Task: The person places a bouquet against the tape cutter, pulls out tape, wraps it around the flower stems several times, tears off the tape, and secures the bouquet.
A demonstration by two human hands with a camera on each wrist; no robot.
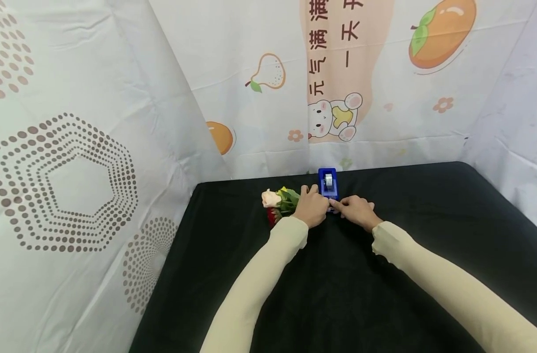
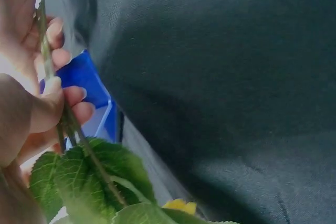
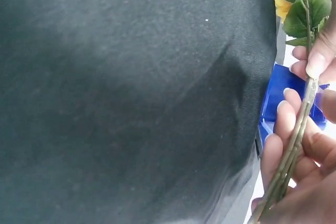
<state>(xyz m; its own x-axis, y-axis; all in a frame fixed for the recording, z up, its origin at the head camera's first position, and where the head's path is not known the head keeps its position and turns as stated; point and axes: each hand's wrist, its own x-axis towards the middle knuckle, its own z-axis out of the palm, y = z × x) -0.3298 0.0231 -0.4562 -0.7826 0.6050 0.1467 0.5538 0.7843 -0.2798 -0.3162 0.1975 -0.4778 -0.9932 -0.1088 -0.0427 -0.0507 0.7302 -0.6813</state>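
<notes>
A small bunch of flowers lies across my left hand [image 1: 311, 207] in the head view, with a pale pink rose [image 1: 270, 198], a red bloom [image 1: 271, 216] and a yellow bloom [image 2: 180, 206] among green leaves [image 2: 86, 179]. My left thumb and fingers pinch the gathered stems [image 3: 295, 150] just below the leaves. Farther down the stems, my right hand [image 1: 357, 211] curls its fingers round them. A shiny patch, perhaps clear tape, shows on the stems between the hands. Right behind both hands stands a blue tape dispenser [image 1: 328, 181] with a clear roll [image 1: 328, 181].
Black cloth [image 1: 339, 294] covers the table. White printed curtains [image 1: 259, 117] hang along its back and left side, with the dispenser close to the back edge. Another pale curtain [image 1: 515, 147] borders the right side.
</notes>
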